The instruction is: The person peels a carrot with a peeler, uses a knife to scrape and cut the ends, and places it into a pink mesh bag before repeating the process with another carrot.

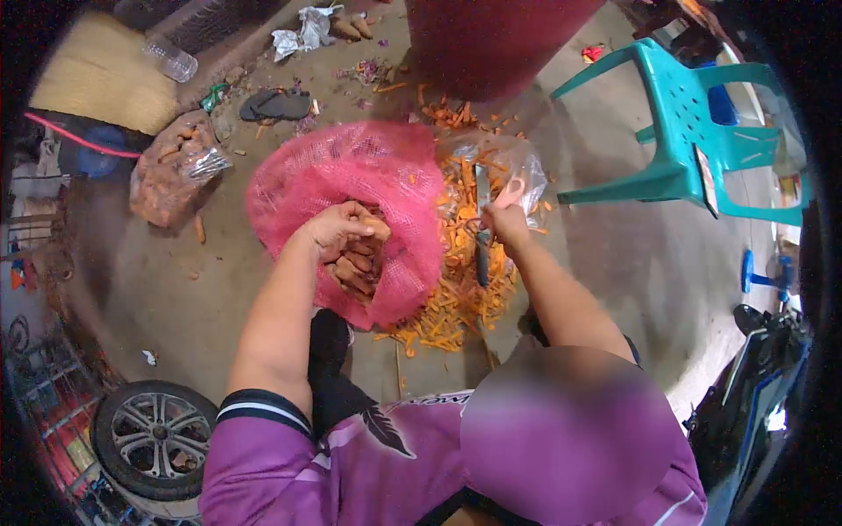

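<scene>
My left hand (340, 233) is closed around a stubby tan-orange carrot (378, 229), over the mouth of a pink mesh sack (294, 188). Inside the sack, several brownish carrots (355, 267) show below my fingers. My right hand (506, 225) grips a tool with a pale pink looped handle (511, 191); its working end is hidden by my fingers. Just left of that hand is a knife (481, 188), its dark handle pointing toward me. Under both tools spreads a heap of orange peelings and cut pieces (460, 302), partly on clear plastic (529, 167).
A plastic bag of carrots (171, 175) sits at left, near a dark sandal (275, 106). Behind the heap stands a large red container (491, 39). A teal chair (671, 114) is at right, a motorcycle (759, 377) at lower right, a wheel (158, 434) at lower left.
</scene>
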`<state>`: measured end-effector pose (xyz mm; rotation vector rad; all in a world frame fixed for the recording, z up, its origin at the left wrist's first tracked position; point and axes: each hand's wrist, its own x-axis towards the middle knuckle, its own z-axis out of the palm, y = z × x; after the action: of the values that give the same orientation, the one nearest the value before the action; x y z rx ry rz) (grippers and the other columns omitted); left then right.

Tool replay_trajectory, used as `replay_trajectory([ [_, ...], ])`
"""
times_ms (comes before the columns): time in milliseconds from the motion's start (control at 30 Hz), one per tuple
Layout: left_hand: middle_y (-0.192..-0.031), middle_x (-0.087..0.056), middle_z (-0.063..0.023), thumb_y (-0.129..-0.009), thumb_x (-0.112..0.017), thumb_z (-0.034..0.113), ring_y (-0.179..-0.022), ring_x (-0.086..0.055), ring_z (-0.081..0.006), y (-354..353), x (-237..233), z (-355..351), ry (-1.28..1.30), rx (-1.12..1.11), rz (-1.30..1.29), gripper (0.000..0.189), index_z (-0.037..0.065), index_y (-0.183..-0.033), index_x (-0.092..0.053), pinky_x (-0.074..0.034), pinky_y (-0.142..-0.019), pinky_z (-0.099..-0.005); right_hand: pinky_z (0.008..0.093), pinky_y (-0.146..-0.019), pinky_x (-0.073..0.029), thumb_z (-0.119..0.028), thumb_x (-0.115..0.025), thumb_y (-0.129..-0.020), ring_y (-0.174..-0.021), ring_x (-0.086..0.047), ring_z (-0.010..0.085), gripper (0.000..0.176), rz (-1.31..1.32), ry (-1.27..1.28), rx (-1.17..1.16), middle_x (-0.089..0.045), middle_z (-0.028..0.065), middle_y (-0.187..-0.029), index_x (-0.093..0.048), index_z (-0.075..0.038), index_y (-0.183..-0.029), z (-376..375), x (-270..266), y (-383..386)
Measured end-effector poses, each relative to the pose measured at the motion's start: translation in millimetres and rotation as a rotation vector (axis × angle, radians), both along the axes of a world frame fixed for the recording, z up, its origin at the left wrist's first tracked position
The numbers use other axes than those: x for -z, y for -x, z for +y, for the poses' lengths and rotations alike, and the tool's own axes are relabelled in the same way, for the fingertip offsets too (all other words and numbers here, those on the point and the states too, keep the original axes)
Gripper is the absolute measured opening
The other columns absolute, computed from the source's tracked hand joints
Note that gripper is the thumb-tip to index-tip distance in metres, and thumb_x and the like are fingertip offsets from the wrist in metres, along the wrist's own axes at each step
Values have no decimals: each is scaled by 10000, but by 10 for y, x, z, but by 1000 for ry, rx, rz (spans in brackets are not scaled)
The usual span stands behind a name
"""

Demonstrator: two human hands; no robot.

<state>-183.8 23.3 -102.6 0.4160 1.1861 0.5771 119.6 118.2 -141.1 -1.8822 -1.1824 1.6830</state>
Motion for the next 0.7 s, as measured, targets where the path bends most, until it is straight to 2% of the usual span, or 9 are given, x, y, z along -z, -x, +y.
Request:
replay_trajectory([
  [33, -956, -548, -71, -655, -649, 67, -916, -533, -188, -68, -120, -8, -85, 5, -77, 398, 48, -998, -447, -438, -764, -326, 268, -392, -371, -165, -563, -700, -455, -508, 150, 176, 45, -22, 24, -548, 72, -579, -543, 8, -675, -34, -196, 5],
  [133, -924, -551, -76, -688, -591, -9, -913, -537, -197, -517, -873, -88, -158, -100, -217, 383, 46, -1032, -432, -440, -780, -323, 249, -353, -314, -169, -540, -721, -410, -450, 124, 150, 175, -94, 102, -498, 40, -532, -514, -29, -671, -123, -701, -20],
  [167, -991, -533, -96, -680, -606, 49, -946, -522, -206, -643, -950, -159, -210, -113, -205, 412, 28, -1057, -441, -446, -764, -324, 237, -356, -304, -181, -528, -733, -405, -430, 109, 148, 224, -50, 57, -473, 22, -524, -493, -51, -672, -196, -1027, -29],
  [267, -987, -527, -106, -721, -558, 96, -904, -528, -207, -1013, -1182, -384, -192, -337, -378, 383, 19, -1075, -435, -451, -739, -319, 254, -378, -310, -150, -546, -718, -405, -410, 108, 129, 353, 48, 111, -460, 20, -524, -471, -47, -697, -396, -1584, -97],
  [333, -917, -541, -103, -771, -479, 153, -810, -521, -185, -1201, -1264, -467, -195, -368, -482, 287, 5, -1016, -471, -447, -686, -289, 217, -360, -272, -243, -554, -771, -403, -399, 84, 199, 402, -38, 134, -446, -5, -515, -466, -82, -694, -551, -1775, -78],
  [400, -853, -554, -84, -794, -428, 144, -688, -507, -147, -1425, -1421, -509, -125, -469, -495, 220, -8, -924, -518, -437, -626, -256, 214, -364, -267, -267, -568, -780, -403, -389, 77, 228, 473, -142, 136, -440, -12, -515, -458, -94, -682, -648, -1861, -81],
  [567, -924, -569, -53, -855, -384, 208, -757, -552, -142, -1642, -1176, -441, -140, -475, -479, 313, 22, -1090, -475, -456, -655, -281, 214, -367, -256, -277, -586, -779, -405, -366, 70, 246, 472, -189, 80, -427, -23, -520, -451, -99, -676, -635, -1680, -59],
  [633, -943, -569, -33, -881, -352, 230, -780, -547, -131, -1676, -1058, -360, -160, -406, -543, 332, 37, -1128, -459, -454, -666, -278, 223, -377, -299, -293, -593, -768, -416, -421, 83, 301, 450, -216, 75, -483, 13, -521, -504, -44, -622, -607, -1706, -14],
  [700, -946, -568, -28, -887, -349, 256, -802, -539, -118, -1768, -1025, -315, -177, -458, -528, 344, 57, -1149, -450, -449, -674, -270, 231, -395, -343, -297, -610, -752, -435, -466, 94, 328, 405, -231, 47, -529, 38, -540, -543, -8, -611, -539, -1636, 3],
])
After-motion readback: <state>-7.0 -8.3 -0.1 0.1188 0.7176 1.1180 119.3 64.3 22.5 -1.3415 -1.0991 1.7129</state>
